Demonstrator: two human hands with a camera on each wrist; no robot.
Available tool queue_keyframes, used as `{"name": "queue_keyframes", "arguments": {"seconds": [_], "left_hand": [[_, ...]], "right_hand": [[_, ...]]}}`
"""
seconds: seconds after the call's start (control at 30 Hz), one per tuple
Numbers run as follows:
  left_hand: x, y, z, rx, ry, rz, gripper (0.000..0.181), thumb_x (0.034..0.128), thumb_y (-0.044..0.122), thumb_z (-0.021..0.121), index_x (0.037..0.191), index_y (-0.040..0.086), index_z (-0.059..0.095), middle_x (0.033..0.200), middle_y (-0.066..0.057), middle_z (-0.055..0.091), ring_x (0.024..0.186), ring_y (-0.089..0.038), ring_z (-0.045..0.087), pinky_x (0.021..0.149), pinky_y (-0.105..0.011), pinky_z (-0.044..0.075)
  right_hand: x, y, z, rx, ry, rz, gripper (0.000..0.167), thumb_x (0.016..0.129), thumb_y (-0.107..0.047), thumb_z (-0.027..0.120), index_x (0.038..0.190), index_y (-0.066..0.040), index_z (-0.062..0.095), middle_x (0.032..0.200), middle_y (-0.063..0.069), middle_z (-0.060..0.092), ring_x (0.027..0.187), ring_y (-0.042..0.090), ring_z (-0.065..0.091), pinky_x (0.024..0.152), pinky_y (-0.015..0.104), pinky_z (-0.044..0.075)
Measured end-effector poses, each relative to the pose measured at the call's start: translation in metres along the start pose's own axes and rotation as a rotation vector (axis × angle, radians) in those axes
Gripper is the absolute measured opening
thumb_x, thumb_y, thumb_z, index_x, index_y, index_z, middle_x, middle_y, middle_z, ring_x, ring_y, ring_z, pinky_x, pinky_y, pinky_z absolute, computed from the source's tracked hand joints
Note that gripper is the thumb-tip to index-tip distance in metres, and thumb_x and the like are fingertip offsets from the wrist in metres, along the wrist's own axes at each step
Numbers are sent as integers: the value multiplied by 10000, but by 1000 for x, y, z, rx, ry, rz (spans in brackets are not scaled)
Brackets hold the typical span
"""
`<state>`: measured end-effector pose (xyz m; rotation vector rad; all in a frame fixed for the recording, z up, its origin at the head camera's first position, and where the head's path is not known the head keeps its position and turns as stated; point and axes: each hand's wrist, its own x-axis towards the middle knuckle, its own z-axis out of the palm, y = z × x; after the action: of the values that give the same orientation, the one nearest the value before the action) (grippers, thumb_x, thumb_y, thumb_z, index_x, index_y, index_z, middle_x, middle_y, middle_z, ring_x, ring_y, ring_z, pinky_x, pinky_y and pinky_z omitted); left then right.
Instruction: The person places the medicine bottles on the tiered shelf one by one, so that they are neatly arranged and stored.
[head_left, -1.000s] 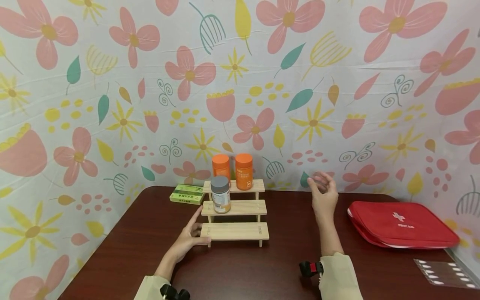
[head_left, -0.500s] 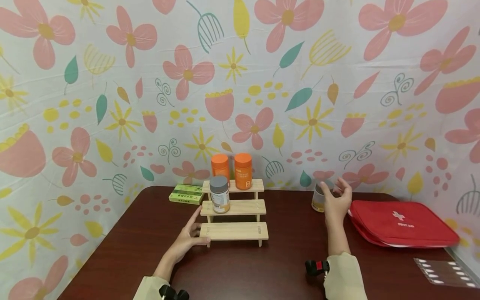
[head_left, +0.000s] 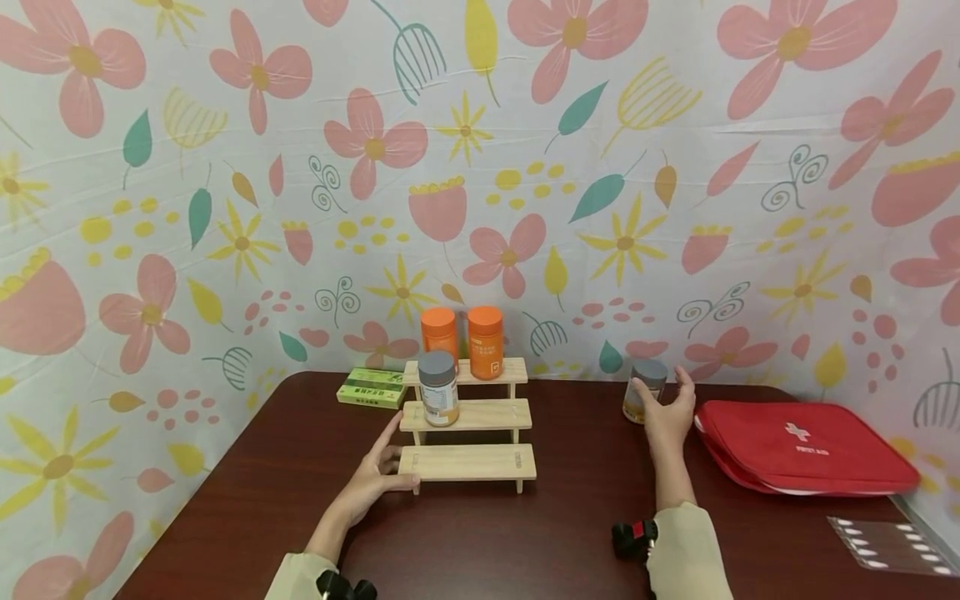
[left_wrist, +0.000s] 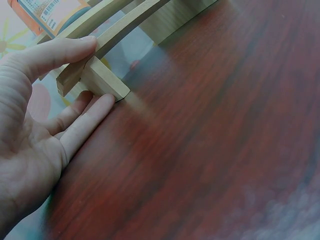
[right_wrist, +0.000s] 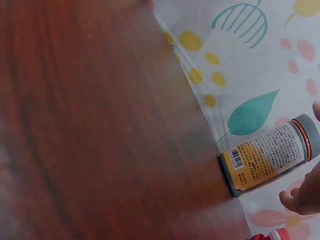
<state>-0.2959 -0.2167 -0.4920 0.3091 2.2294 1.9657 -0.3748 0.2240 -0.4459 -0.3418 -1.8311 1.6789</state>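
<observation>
My left hand (head_left: pixel 367 479) holds the left end of a three-step wooden stand (head_left: pixel 468 462). In the left wrist view its thumb presses the lowest step's edge, and fingertips touch the leg (left_wrist: pixel 105 77). A grey-capped bottle (head_left: pixel 439 390) stands on the middle step. Two orange bottles, one in front view (head_left: pixel 487 346) and one partly hidden (head_left: pixel 438 329), stand on the top step. My right hand (head_left: pixel 667 421) is beside another grey-capped bottle (head_left: pixel 645 387) standing at the table's back edge. The right wrist view shows a gap between the lower fingertip and this bottle (right_wrist: pixel 270 155).
A green box (head_left: pixel 372 387) lies behind the stand's left side. On the right are a red first aid pouch (head_left: pixel 810 450) and a clear sheet with white pieces (head_left: pixel 892 546). A floral cloth (head_left: pixel 525 167) hangs behind the dark table (head_left: pixel 555 533).
My right hand has moved to the right, and a grey-capped bottle has come into view beside it. That bottle holds its place over the last half second. My left hand stays on the stand.
</observation>
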Motion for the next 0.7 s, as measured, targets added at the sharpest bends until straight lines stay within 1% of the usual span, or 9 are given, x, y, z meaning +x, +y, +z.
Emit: {"name": "queue_keyframes", "arguments": {"seconds": [0.13,0.27,0.43,0.57,0.7], "left_hand": [[0,0,0,-1,-5,3,1040,838,99,757,1572,367,72,1282,-251,519,1032,-250,621,821,-359,562],[1,0,0,0,-9,0,1037,840,97,755,1568,382,74,1280,-244,519,1034,-248,617,821,-351,556],[1,0,0,4,0,2,1039,836,101,759,1570,376,77,1274,-242,524,1038,-257,610,820,-349,551],[1,0,-1,5,4,1,1044,832,97,761,1572,366,75,1275,-244,527,1043,-259,609,818,-347,549],[1,0,-1,-6,-9,-1,1048,834,87,757,1571,371,68,1291,-256,517,1020,-249,620,816,-351,558]], "right_hand": [[3,4,-1,-34,-27,-19,780,872,-200,736,1527,-135,318,1586,124,282,1493,288,203,1233,459,146],[5,6,-2,-67,-69,4,779,897,-236,710,1549,-186,286,1610,112,239,1505,298,176,1230,484,149],[7,7,-2,-86,-116,17,730,936,-267,658,1553,-179,277,1615,129,225,1501,321,184,1223,502,167],[8,9,-1,-84,-113,16,697,939,-230,655,1541,-173,308,1600,127,276,1490,311,232,1216,479,205],[11,14,-1,-68,-81,21,664,931,-175,667,1519,-177,357,1567,121,358,1465,285,307,1206,428,252]]}}
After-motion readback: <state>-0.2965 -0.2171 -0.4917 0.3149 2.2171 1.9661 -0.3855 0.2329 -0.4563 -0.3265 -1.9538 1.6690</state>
